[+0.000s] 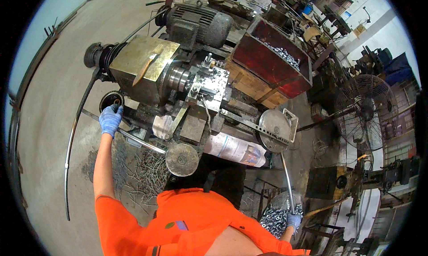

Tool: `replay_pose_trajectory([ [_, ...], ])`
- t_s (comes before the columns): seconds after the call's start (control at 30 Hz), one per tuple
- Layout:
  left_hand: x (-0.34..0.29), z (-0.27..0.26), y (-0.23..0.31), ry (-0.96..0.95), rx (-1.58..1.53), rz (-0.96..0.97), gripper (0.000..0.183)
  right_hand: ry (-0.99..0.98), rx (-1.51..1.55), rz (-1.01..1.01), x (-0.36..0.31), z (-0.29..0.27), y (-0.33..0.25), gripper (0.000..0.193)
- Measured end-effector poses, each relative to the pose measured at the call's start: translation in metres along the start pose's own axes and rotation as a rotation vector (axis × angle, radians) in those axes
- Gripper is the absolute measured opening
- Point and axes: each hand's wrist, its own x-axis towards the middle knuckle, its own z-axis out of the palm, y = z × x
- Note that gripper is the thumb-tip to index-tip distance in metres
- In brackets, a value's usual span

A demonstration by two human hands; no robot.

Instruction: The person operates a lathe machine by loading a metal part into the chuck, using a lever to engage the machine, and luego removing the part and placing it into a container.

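Note:
My left hand (110, 120), in a blue-grey glove, reaches to the near rim of a round black container (105, 103) beside the machine. Its fingers are bent at the rim, and what they hold is hidden. My right hand (293, 220), gloved alike, is closed around the lower end of a long shiny metal lever (287, 180). That lever slopes up to a round metal plate (273, 124) on the machine's right. Below and beside this hand is a basket (278, 202) of small metal parts (273, 219). A lathe-like machine (207, 84) stands in front of me.
A wooden-handled tool (143, 72) lies on the brass-coloured headstock (129, 55). Behind stands a motor (198, 24); a red bin (276, 55) with metal pieces rests on a wooden crate (254, 84). Metal shavings (147, 173) litter the floor. A large fan (366, 111) stands right.

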Motion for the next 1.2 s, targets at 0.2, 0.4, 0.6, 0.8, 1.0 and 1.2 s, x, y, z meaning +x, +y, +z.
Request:
replay_pose_trajectory([
  [0.2,-0.001,-0.001,0.003,0.004,0.007,0.007,0.034,-0.016,-0.013,-0.003,0.005,0.010,0.006,0.047],
  [0.4,0.002,0.006,-0.006,0.025,0.013,0.017,0.034,-0.003,0.017,0.040,0.001,0.006,0.000,0.046],
  [0.6,0.000,-0.001,-0.001,-0.004,0.036,0.018,0.035,-0.048,-0.016,0.048,-0.002,0.005,-0.001,0.046],
  [0.8,-0.001,-0.004,0.005,-0.023,0.052,0.017,0.035,-0.015,-0.022,0.048,-0.004,0.009,0.004,0.049],
  [1.0,-0.001,0.001,-0.003,0.011,0.021,0.056,0.034,0.016,0.009,0.043,-0.012,0.004,-0.005,0.053],
  [1.2,0.001,0.000,0.000,0.005,0.029,0.044,0.032,-0.006,-0.014,0.034,-0.005,0.016,0.005,0.051],
])
